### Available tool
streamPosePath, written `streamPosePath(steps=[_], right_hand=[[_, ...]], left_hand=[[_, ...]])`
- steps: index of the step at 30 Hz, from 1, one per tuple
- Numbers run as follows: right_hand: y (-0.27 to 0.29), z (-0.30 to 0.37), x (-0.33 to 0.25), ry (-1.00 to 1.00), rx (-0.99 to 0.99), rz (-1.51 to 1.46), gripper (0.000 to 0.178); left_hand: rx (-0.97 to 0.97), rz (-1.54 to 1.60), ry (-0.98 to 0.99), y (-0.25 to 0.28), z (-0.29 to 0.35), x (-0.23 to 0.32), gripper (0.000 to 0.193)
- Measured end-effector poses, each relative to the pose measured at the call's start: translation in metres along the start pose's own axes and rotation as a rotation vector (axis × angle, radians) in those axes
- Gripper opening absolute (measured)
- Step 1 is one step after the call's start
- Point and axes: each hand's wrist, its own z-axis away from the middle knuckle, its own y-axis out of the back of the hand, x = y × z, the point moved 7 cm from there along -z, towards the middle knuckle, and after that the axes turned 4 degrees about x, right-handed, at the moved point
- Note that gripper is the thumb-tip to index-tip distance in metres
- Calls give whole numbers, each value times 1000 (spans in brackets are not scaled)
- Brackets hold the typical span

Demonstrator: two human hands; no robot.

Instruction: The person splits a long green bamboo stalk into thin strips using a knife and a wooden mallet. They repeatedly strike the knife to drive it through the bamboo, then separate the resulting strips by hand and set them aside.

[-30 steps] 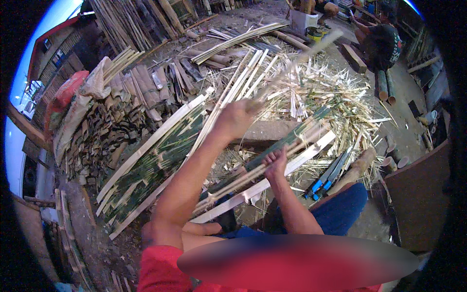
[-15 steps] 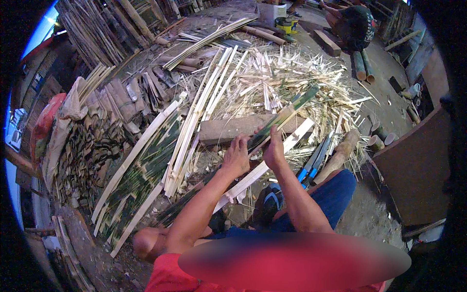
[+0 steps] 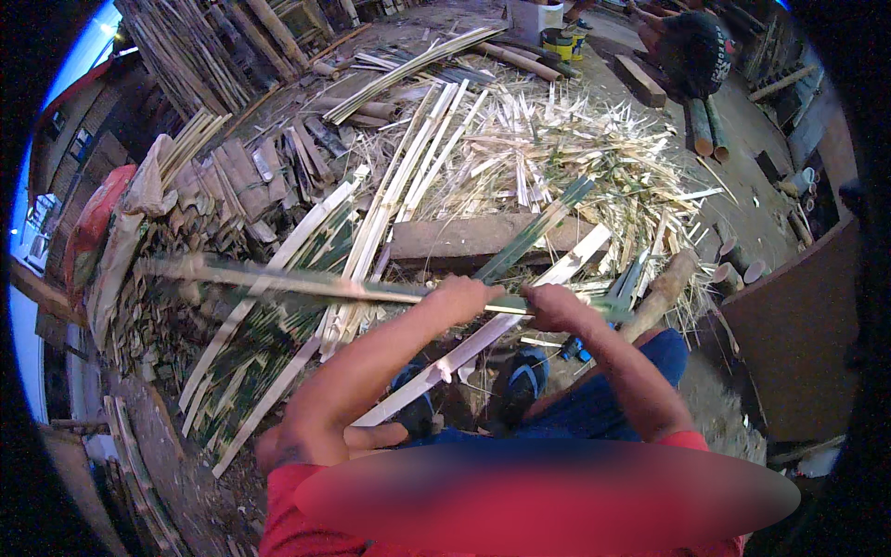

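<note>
My left hand (image 3: 464,302) and my right hand (image 3: 557,307) are closed around a long split bamboo strip (image 3: 380,293), a short gap between them. The strip stretches across my lap area from the far left to just past my right hand; both ends are blurred. Beyond my hands, a green bamboo strip (image 3: 543,226) leans over a squared wooden block (image 3: 459,239). A pale bamboo strip (image 3: 464,355) slants under my hands, its upper end on the block. Blue handles (image 3: 575,349), partly hidden by my right forearm, belong to bladed tools beside a short log (image 3: 661,292).
Green and pale bamboo strips (image 3: 269,371) lie at left, with longer pale strips (image 3: 408,186) beside them. A heap of shavings (image 3: 557,148) spreads behind the block. Stacked split pieces (image 3: 167,278) stand far left, a brown board (image 3: 789,325) at right. Another person (image 3: 691,56) crouches at far right.
The bamboo strip in my hands has swung from a slant to lying nearly crosswise. Both hands have moved lower, and my right hand has shifted right. The view has shifted slightly.
</note>
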Motion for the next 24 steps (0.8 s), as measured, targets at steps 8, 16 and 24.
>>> streamPosePath(steps=[8,16,24], right_hand=[[-98,-46,-31,-224,244,-693,44],[-124,-107,-65,-462,409,-746,56],[-117,-177,-107,-514,262,-880,74]], left_hand=[[583,-361,66,59,45,-42,41],[89,1381,338,-136,98,-44,83],[29,2212,524,-180,128,-63,29]])
